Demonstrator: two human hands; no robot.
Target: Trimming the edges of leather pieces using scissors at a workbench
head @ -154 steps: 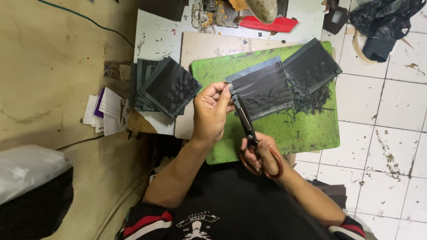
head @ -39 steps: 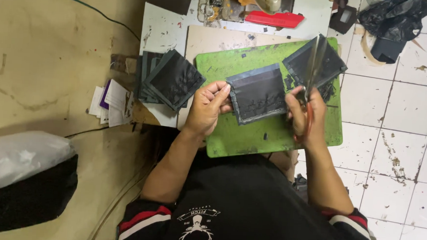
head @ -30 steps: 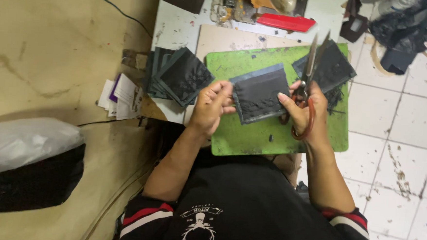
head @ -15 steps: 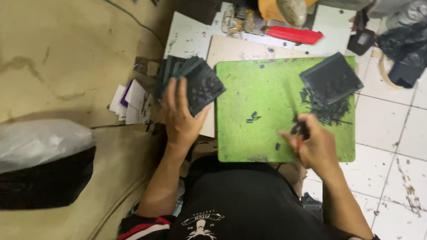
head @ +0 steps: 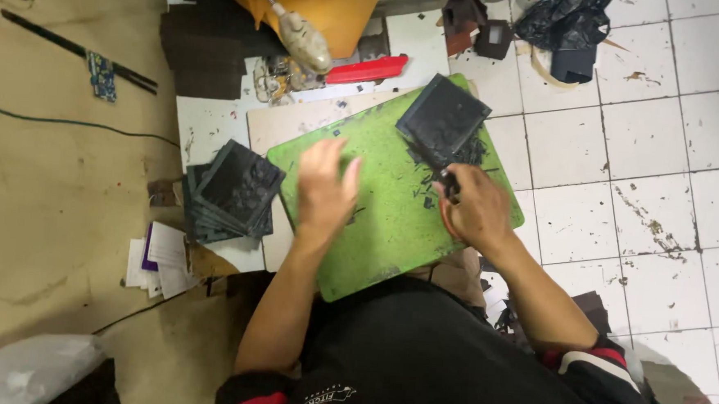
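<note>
Since 0.5 s ago: L hand (head: pixel 325 190) off the left-hand stack, now over the green cutting mat (head: pixel 373 252), palm down, fingers spread, holding nothing; blurred, so contact w/ mat can't be told. R hand (head: pixel 475 212) has shifted little, at mat's right edge.

Near: person in black shirt, mat tilted across the lap. R hand fingers curled shut round a dark handle (head: pixel 450 185), prob. scissors; blades not visible.

Mid: stack of dark square panels (head: pixel 230 194) on floor just left of mat, top one skewed. Second dark panel (head: pixel 443 118) on mat's far right corner, black offcuts (head: pixel 460 154) beside it, just ahead of R hand.

Far: red-handled tool (head: pixel 365 68), white tiles, clutter.

Risks (judgement): mat is tilted on lap, so corner panel could slide off. Skewed stack may topple if brushed. L hand moving near a closed-grip tool → nick risk if the hands cross.
</note>
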